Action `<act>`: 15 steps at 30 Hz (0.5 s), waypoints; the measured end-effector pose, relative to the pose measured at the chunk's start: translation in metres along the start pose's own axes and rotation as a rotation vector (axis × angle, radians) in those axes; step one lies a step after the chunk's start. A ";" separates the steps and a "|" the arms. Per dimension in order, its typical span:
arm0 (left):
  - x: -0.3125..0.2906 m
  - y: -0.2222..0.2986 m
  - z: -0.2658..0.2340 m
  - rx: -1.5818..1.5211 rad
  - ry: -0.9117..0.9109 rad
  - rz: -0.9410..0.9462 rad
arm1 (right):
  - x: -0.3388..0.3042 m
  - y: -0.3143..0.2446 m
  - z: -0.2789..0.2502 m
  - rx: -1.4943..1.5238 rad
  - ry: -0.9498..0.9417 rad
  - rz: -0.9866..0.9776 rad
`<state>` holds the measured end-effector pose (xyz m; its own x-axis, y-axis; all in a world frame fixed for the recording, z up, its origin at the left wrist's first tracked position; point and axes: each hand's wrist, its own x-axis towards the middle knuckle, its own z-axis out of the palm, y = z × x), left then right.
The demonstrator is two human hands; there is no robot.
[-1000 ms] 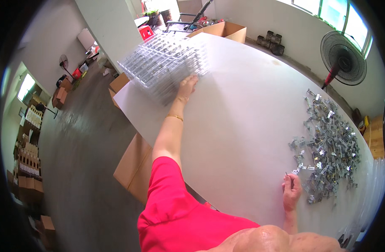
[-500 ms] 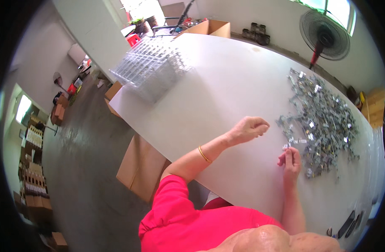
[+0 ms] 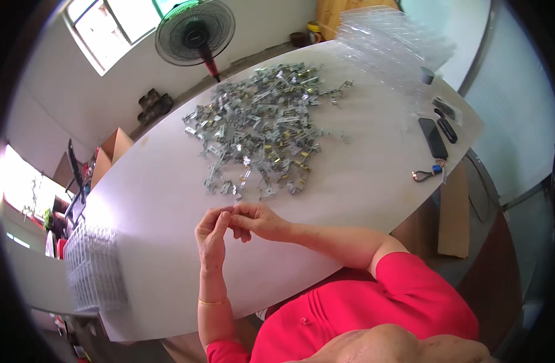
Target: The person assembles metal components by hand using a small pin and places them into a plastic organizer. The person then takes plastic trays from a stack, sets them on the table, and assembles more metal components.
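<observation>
My left hand point(image 3: 212, 235), with a gold bracelet at the wrist, meets my right hand point(image 3: 259, 222) over the near edge of a pile of small metal parts point(image 3: 262, 124). Thumbs and forefingers of both hands are pinched together, fingertips touching. Whatever they hold is hidden by the fingers and too small to name. The parts in the pile are silvery, thin and bracket-like, some with brass-coloured bits. A few lie just beyond my fingertips.
Clear plastic trays point(image 3: 93, 266) are stacked at the table's left end. More clear plastic sheets point(image 3: 386, 42) lie at the far right. A phone point(image 3: 433, 138), a black folding tool point(image 3: 447, 128) and keys point(image 3: 427, 174) rest on the right. A fan point(image 3: 195, 35) stands behind the table.
My view has swung to the right. My hands, apart before with the right by the pile holding a small metal part, have come together at the fingertips.
</observation>
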<state>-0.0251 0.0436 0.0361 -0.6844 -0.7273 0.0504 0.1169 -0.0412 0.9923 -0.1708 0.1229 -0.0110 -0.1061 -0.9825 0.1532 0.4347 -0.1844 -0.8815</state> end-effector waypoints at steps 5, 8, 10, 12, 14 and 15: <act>0.004 -0.011 0.001 0.005 0.044 0.103 | -0.001 -0.005 0.005 -0.090 0.016 0.036; 0.002 -0.017 0.004 0.046 0.158 0.126 | 0.001 -0.026 -0.001 -0.306 0.015 0.095; 0.000 -0.018 0.013 0.076 0.237 0.157 | -0.001 -0.043 -0.012 -0.676 -0.027 0.139; -0.003 -0.023 0.025 0.085 0.215 0.159 | -0.009 -0.060 -0.031 -0.853 0.025 0.078; -0.007 -0.030 0.038 0.186 0.068 0.071 | -0.016 -0.078 -0.058 -0.973 0.171 -0.110; -0.009 -0.035 0.050 0.146 0.025 0.036 | -0.017 -0.095 -0.073 -1.087 0.218 -0.177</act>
<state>-0.0592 0.0860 0.0066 -0.6636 -0.7433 0.0848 0.0340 0.0833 0.9959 -0.2748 0.1594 0.0372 -0.2899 -0.8993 0.3274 -0.6024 -0.0944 -0.7926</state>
